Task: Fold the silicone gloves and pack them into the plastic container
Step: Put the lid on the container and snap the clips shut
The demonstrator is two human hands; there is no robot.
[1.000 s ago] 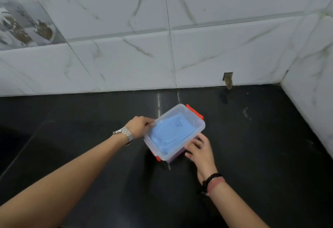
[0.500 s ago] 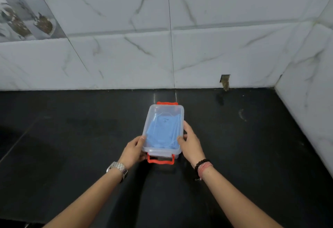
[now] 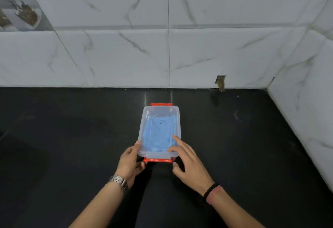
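Gloves are in, lid's on, looks like just the clips left to snap.

Left hand (image 3: 130,161) cups the box's (image 3: 160,112) near-left corner, thumb up the side wall and fingers curled under by the near red clip (image 3: 158,160), so it's gripping the box. The box sits on the black counter (image 3: 72,128) near the wall, blue gloves (image 3: 158,134) folded flat inside under the clear lid. Right hand (image 3: 191,163) is open, fingertips (image 3: 175,137) resting on the lid's near-right edge, thumb below the clip, holding nothing. I'd guess next is pressing that clip shut while steadying the box.
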